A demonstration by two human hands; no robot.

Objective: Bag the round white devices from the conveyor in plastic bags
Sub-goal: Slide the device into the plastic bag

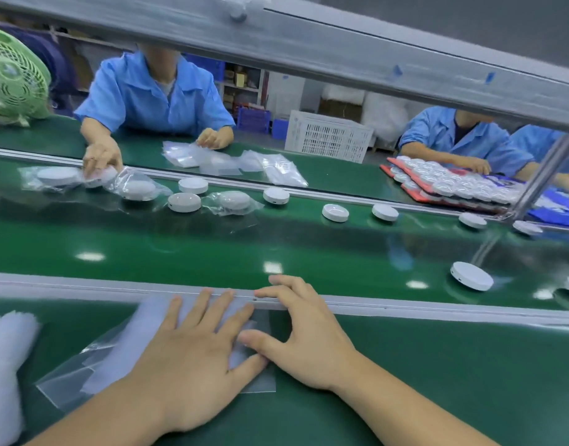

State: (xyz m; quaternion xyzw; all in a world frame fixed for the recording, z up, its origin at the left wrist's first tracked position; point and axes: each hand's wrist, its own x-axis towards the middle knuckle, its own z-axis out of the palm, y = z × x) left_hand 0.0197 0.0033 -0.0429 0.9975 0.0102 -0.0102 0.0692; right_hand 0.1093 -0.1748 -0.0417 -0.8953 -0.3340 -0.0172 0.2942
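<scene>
belt (276,243): glossy green; bags (122,346): clear thin plastic; devices (472,275): smooth white plastic

Factory packing line for sure: green conveyor belt (276,246) running across, blue-uniformed worker (154,94) at 11 o'clock, white crate (328,136) at 1.

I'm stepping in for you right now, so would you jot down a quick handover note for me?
Left hand rests flat on the plastic bags.
Right hand: thumb presses a bag, fingertips rest on the rail.
Neither holds a device.
Nearest round white device lies bare on the conveyor, to the right.
Bagged devices lie far left.
Left to do: spread a bag, fetch that device, bag it.
</scene>
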